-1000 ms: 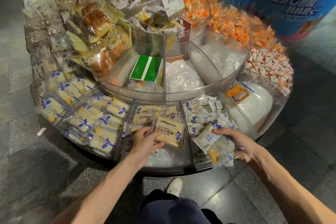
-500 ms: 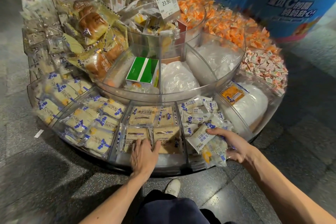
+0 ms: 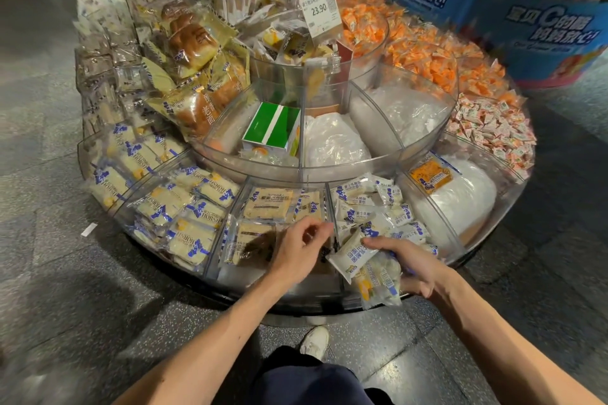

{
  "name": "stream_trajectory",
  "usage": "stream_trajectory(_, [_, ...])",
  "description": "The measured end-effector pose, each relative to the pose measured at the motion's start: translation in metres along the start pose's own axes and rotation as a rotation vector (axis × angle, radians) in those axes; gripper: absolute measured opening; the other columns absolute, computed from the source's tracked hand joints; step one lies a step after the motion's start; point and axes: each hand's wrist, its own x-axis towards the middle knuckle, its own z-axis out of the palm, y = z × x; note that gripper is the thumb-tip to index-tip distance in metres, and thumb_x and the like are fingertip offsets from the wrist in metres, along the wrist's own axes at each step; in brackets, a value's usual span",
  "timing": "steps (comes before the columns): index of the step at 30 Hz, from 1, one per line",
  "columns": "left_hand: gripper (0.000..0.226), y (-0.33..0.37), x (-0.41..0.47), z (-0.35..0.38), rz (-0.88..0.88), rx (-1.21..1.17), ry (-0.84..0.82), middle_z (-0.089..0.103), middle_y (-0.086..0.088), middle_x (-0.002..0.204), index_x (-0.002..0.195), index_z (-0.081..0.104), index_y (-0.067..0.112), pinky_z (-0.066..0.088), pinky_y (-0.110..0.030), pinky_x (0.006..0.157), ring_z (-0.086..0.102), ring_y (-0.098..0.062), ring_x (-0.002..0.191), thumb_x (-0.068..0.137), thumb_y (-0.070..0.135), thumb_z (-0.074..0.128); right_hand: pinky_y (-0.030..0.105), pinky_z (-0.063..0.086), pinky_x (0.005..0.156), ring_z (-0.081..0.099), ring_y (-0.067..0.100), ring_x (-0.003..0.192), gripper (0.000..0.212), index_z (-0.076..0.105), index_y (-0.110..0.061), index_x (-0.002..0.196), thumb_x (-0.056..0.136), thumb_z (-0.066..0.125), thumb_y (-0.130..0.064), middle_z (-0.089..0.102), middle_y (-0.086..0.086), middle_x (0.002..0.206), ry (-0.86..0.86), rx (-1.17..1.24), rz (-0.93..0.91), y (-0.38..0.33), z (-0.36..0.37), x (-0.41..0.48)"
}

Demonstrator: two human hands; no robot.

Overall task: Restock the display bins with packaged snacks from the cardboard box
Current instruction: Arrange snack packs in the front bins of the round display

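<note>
A round clear display stand has wedge-shaped bins (image 3: 330, 207) in front of me. My left hand (image 3: 297, 251) hovers over the middle bin of flat tan snack packets (image 3: 268, 207), with its fingers loosely curled and nothing in them. My right hand (image 3: 413, 265) grips a bunch of white-and-blue snack packets (image 3: 353, 255) at the front rim of the bin to the right. That bin holds several more of the same packets (image 3: 358, 194). No cardboard box is in view.
Left bins hold blue-printed cake packets (image 3: 189, 207). The upper tier has a green box (image 3: 273, 125), white plastic bags (image 3: 332, 143), bread loaves (image 3: 194, 43) and a price tag (image 3: 320, 11). Orange candies (image 3: 424, 59) and a blue display (image 3: 526, 29) stand behind. My shoe (image 3: 316, 340) is near the base.
My left hand set its tan packet down in the middle bin, pressed it flat, then lifted and shifted right. My right hand kept holding its packets at the bin rim.
</note>
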Motion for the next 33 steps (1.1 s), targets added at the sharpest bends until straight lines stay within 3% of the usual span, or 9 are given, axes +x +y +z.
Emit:
stream_trajectory(5, [0.064, 0.037, 0.006, 0.005, 0.023, 0.175, -0.449, 0.053, 0.013, 0.095, 0.142, 0.044, 0.028, 0.04, -0.015, 0.063, 0.053, -0.001, 0.075, 0.087, 0.042, 0.072, 0.015, 0.039, 0.036, 0.049, 0.006, 0.031, 0.033, 0.069, 0.007, 0.1, 0.094, 0.06, -0.024, 0.061, 0.002, 0.048, 0.04, -0.18, -0.037, -0.003, 0.007, -0.005])
stream_trajectory(11, [0.098, 0.045, 0.031, 0.012, 0.044, 0.282, -0.61, 0.055, -0.006, 0.119, 0.149, 0.009, 0.059, 0.046, -0.02, 0.062, 0.049, -0.003, 0.064, 0.085, 0.033, 0.078, 0.022, 0.022, 0.028, 0.04, 0.014, 0.028, 0.065, 0.074, -0.006, 0.113, 0.075, 0.079, -0.059, 0.059, 0.027, 0.074, 0.046, -0.327, -0.042, 0.01, -0.026, 0.002])
stream_trajectory(14, [0.098, 0.048, 0.041, 0.018, 0.032, 0.193, -0.64, 0.028, -0.013, 0.159, 0.147, 0.004, 0.064, 0.045, -0.016, 0.061, 0.06, -0.004, 0.068, 0.091, 0.02, 0.071, 0.019, 0.031, 0.029, 0.044, 0.012, 0.028, 0.065, 0.073, 0.001, 0.11, 0.074, 0.082, -0.053, 0.06, 0.02, 0.073, 0.097, -0.248, 0.018, 0.011, -0.051, 0.005])
stream_trajectory(16, [0.082, 0.043, 0.05, 0.021, 0.023, 0.179, -0.595, 0.013, 0.002, 0.166, 0.146, 0.017, 0.063, 0.05, -0.018, 0.064, 0.063, -0.005, 0.074, 0.095, 0.02, 0.065, 0.021, 0.033, 0.031, 0.05, 0.018, 0.035, 0.07, 0.072, 0.004, 0.109, 0.072, 0.085, -0.055, 0.061, 0.03, 0.09, 0.125, -0.225, 0.044, 0.015, -0.074, 0.008])
stream_trajectory(19, [0.057, 0.032, 0.068, 0.024, -0.057, 0.057, -0.452, 0.02, -0.001, 0.163, 0.139, 0.043, 0.051, 0.059, -0.028, 0.063, 0.064, -0.008, 0.056, 0.095, 0.022, 0.065, 0.028, 0.031, 0.045, 0.049, 0.025, 0.067, 0.069, 0.07, -0.002, 0.118, 0.075, 0.083, -0.055, 0.051, 0.042, 0.132, 0.2, -0.158, 0.044, 0.018, -0.113, 0.006])
stream_trajectory(23, [0.043, 0.031, 0.083, 0.037, -0.168, -0.077, -0.232, 0.033, -0.006, 0.154, 0.127, 0.053, 0.039, 0.059, -0.031, 0.059, 0.067, -0.015, 0.054, 0.092, 0.02, 0.07, 0.032, 0.014, 0.048, 0.049, 0.024, 0.058, 0.066, 0.07, 0.001, 0.116, 0.076, 0.084, -0.05, 0.055, 0.039, 0.114, 0.244, -0.032, 0.02, 0.008, -0.162, -0.016])
stream_trajectory(27, [0.037, 0.036, 0.095, 0.059, -0.254, -0.195, -0.137, 0.042, -0.011, 0.146, 0.114, 0.055, 0.037, 0.06, -0.044, 0.07, 0.064, -0.011, 0.053, 0.093, 0.008, 0.063, 0.034, 0.026, 0.067, 0.04, 0.032, 0.09, 0.063, 0.072, -0.005, 0.118, 0.076, 0.083, -0.051, 0.045, 0.043, 0.137, 0.26, 0.05, -0.031, -0.009, -0.201, -0.018])
stream_trajectory(30, [0.039, 0.027, 0.099, 0.077, -0.315, -0.176, -0.045, 0.045, -0.016, 0.143, 0.116, 0.053, 0.033, 0.061, -0.042, 0.07, 0.069, -0.014, 0.057, 0.092, 0.004, 0.062, 0.033, 0.03, 0.069, 0.047, 0.032, 0.093, 0.064, 0.076, -0.007, 0.109, 0.066, 0.088, -0.053, 0.064, 0.032, 0.123, 0.188, 0.022, 0.002, -0.025, -0.214, -0.011])
stream_trajectory(33, [0.042, 0.017, 0.089, 0.099, -0.374, -0.183, 0.058, 0.041, -0.018, 0.149, 0.121, 0.049, 0.029, 0.062, -0.039, 0.077, 0.075, -0.021, 0.068, 0.091, 0.009, 0.069, 0.037, 0.039, 0.065, 0.054, 0.042, 0.096, 0.064, 0.075, -0.004, 0.111, 0.07, 0.087, -0.052, 0.061, 0.035, 0.125, 0.124, -0.039, 0.014, -0.041, -0.224, -0.003])
